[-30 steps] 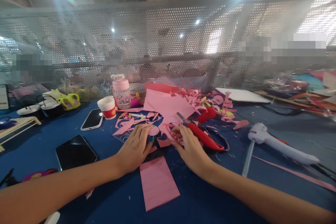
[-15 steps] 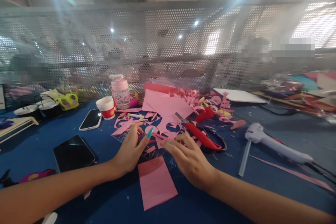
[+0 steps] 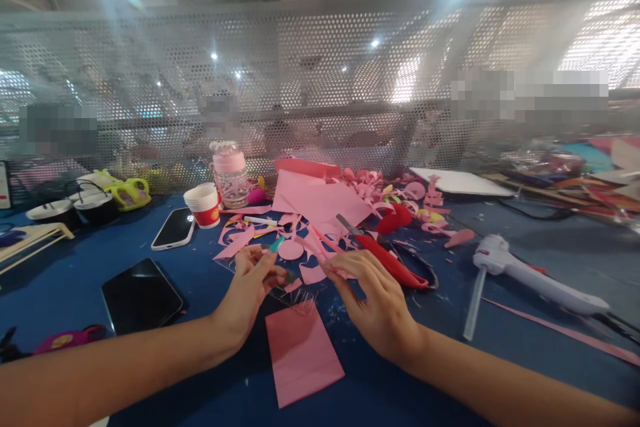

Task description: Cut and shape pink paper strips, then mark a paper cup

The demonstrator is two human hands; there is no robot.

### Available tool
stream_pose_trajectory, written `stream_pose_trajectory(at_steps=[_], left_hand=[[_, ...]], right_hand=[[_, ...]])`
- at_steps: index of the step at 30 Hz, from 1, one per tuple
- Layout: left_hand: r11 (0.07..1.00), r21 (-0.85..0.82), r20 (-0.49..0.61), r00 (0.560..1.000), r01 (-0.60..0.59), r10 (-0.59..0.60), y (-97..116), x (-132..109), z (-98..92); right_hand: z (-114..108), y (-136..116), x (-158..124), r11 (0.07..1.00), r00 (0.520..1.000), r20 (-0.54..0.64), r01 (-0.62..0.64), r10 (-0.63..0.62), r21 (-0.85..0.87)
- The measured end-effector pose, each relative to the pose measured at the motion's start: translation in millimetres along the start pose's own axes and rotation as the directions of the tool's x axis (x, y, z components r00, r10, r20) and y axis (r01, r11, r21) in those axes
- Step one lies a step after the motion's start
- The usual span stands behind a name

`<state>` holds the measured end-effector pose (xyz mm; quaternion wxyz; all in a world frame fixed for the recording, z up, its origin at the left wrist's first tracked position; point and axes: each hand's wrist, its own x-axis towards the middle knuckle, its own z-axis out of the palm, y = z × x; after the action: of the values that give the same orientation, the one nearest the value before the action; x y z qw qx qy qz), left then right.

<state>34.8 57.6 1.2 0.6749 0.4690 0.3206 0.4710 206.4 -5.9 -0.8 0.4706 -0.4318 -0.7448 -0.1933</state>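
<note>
Both hands are held low over the blue table point(image 3: 75, 267), near each other but apart. A thin pink strip point(image 3: 320, 243) is pinched in the fingers of the right hand point(image 3: 377, 300). The fingers of the left hand point(image 3: 249, 290) are drawn together; whether anything is gripped cannot be told. One pink round cutout point(image 3: 291, 250) lies just beyond them, and one pink rectangular sheet point(image 3: 303, 350) lies between the wrists.

Two phones are counted, one lit point(image 3: 175, 227) and one dark point(image 3: 141, 293). One pair of red-handled scissors point(image 3: 390, 260) lies just beside the right hand, and one white glue gun point(image 3: 525, 273) lies further right. A heap of pink scraps point(image 3: 350, 190) is spread behind. One paper cup point(image 3: 205, 205) and one pink bottle point(image 3: 230, 173) are stood at the back; their contents cannot be seen.
</note>
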Motion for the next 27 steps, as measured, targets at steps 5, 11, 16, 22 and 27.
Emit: stream_pose_trajectory(at_steps=[5, 11, 16, 22, 27], left_hand=[[0.994, 0.063, 0.397, 0.911, 0.092, -0.11, -1.9, -8.0, 0.6], [0.996, 0.021, 0.275, 0.958, -0.087, 0.078, 2.0, -4.3, -3.8], [0.993, 0.078, 0.302, 0.952, -0.086, 0.059, 2.2, -1.6, -4.0], [0.968, 0.214, 0.246, 0.966, -0.135, 0.08, 2.2, 1.5, -5.1], [0.933, 0.304, 0.197, 0.971, -0.193, 0.136, 5.8, 0.1, -5.3]], right_hand=[[0.6, 0.1, -0.6, 0.995, 0.996, 0.065, 0.053, -0.058, 0.081], [0.5, 0.0, -1.4, 0.996, 0.994, 0.106, 0.027, -0.036, 0.087], [2.7, 0.5, -1.3, 0.993, 0.986, 0.157, -0.063, 0.047, 0.095], [2.9, -1.2, 0.2, 0.984, 0.976, 0.208, -0.102, 0.07, 0.149], [3.4, -1.8, 0.7, 0.978, 0.958, 0.269, -0.141, 0.096, 0.151]])
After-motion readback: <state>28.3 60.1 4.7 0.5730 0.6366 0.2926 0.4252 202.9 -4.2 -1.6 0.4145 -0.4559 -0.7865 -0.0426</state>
